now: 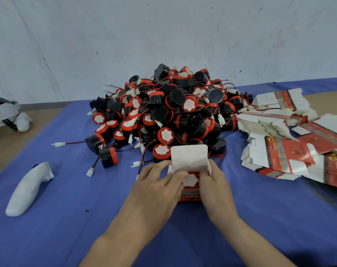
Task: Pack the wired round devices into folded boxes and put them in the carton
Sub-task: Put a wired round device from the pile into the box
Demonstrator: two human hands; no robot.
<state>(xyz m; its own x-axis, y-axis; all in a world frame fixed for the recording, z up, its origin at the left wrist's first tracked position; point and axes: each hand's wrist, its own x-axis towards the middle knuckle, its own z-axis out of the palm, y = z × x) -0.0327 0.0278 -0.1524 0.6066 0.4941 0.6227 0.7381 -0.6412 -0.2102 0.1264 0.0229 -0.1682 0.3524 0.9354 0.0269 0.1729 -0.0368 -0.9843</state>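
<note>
A small red box stands on the blue cloth in front of me, its white lid flap raised. Inside it lies a round red device with a white face. My left hand grips the box's left side, fingers reaching over a side flap. My right hand holds the right side, thumb pressing that flap. Behind the box rises a big heap of black-and-red wired round devices. No carton is in view.
Stacks of flat unfolded red-and-white boxes lie at the right. A white handheld controller rests on the cloth at the left. A white headset sits on the bare table at the far left. A wall stands behind.
</note>
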